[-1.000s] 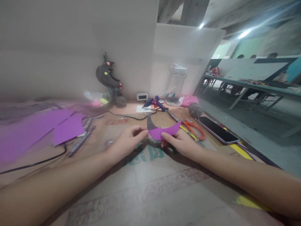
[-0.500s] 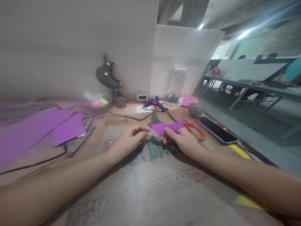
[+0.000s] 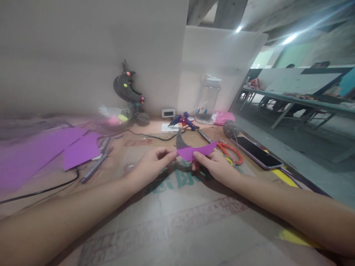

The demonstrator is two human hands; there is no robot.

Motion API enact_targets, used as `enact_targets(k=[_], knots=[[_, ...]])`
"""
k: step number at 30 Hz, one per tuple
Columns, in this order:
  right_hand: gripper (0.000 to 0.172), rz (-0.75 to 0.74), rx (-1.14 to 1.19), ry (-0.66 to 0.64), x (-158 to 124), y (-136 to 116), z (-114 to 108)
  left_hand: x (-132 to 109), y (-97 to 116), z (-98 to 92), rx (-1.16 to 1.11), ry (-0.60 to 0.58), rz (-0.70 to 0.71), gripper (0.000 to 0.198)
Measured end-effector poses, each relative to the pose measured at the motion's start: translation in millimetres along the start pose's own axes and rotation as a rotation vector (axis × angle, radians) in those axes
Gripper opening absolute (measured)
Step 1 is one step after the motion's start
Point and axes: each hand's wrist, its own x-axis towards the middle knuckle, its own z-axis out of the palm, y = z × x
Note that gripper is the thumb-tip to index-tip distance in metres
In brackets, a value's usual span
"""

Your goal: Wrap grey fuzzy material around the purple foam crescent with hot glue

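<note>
My right hand (image 3: 212, 165) pinches a purple crescent-shaped paper cutout (image 3: 197, 151) just above the cardboard-covered table (image 3: 177, 221). A grey pointed tip (image 3: 180, 142) rises from the crescent's left end. My left hand (image 3: 154, 164) is closed in a pinch, with its fingertips at that left end of the crescent. Whether they grip it or only touch it is unclear.
Orange-handled scissors (image 3: 231, 152) and a phone (image 3: 256, 151) lie right of my hands. A blue glue gun (image 3: 183, 120), a clear jar (image 3: 208, 99), grey yarn (image 3: 230, 128) and a dark crescent figure (image 3: 126, 88) stand at the back. Purple sheets (image 3: 69, 146), pens and a black cable lie left.
My left hand let go of the crescent half a second ago while the right lifted it slightly. The left fingertips are now back at its left end.
</note>
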Motion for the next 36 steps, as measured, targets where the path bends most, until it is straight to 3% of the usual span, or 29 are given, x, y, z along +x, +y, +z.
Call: enact_targets(k=[5, 8, 10, 13, 15, 17, 18, 20, 21, 22, 23, 25, 26, 27, 28, 29, 30, 32, 33, 34, 36], knots=[[0.052, -0.055, 0.053, 0.111, 3, 3, -4, 0, 5, -1.4, 0.043, 0.030, -0.022, 0.025], [0.049, -0.061, 0.216, 0.176, 4, 9, -4, 1, 2, -1.5, 0.105, 0.030, -0.044, 0.029], [0.046, -0.010, 0.351, 0.131, 2, 11, -1, 2, -3, -0.9, 0.190, 0.023, -0.015, 0.034], [0.045, 0.094, 0.402, -0.058, 1, 10, 4, -1, -10, -0.6, 0.464, -0.093, 0.162, 0.041], [0.045, 0.145, 0.436, -0.111, 4, 11, 6, -7, -5, -2.0, 0.682, -0.259, 0.190, 0.060], [0.044, 0.159, 0.493, -0.078, 9, 15, 5, -17, 11, -5.4, 0.720, -0.457, 0.134, 0.075], [0.043, 0.160, 0.516, -0.053, 12, 17, 4, -22, 21, -7.7, 0.646, -0.633, 0.151, 0.078], [0.043, 0.157, 0.530, -0.023, 15, 21, 2, -31, 42, -12.0, 0.337, -1.112, 0.129, 0.051], [0.042, 0.156, 0.533, -0.013, 17, 22, 2, -34, 50, -13.6, 0.158, -1.257, 0.062, 0.050], [0.041, 0.155, 0.536, -0.006, 17, 22, 1, -35, 55, -14.7, 0.045, -1.291, -0.008, 0.054], [0.041, 0.155, 0.539, -0.003, 17, 22, 1, -36, 56, -15.1, 0.038, -1.166, 0.005, 0.052], [0.040, 0.153, 0.545, -0.001, 16, 21, 2, -33, 49, -13.7, 0.358, -0.775, 0.129, 0.046], [0.040, 0.154, 0.548, -0.003, 16, 21, 2, -32, 44, -12.1, 0.522, -0.606, 0.177, 0.059], [0.040, 0.156, 0.550, -0.007, 16, 20, 2, -31, 39, -9.9, 0.634, -0.537, 0.170, 0.082], [0.041, 0.160, 0.550, -0.009, 15, 19, 3, -31, 35, -7.3, 0.683, -0.552, 0.150, 0.093], [0.041, 0.165, 0.549, -0.011, 15, 19, 3, -33, 33, -4.6, 0.655, -0.611, 0.175, 0.090], [0.041, 0.169, 0.547, -0.012, 15, 19, 3, -35, 33, -1.9, 0.562, -0.773, 0.224, 0.085], [0.042, 0.174, 0.541, -0.010, 15, 19, 2, -40, 37, 2.3, 0.252, -1.137, 0.242, 0.048], [0.042, 0.173, 0.536, -0.008, 15, 20, 2, -42, 40, 3.5, 0.121, -1.166, 0.220, 0.051], [0.042, 0.169, 0.533, -0.005, 15, 20, 2, -43, 42, 3.9, 0.097, -1.052, 0.193, 0.054], [0.042, 0.161, 0.527, -0.002, 15, 21, 2, -42, 43, 2.1, 0.267, -0.733, 0.229, 0.043]])
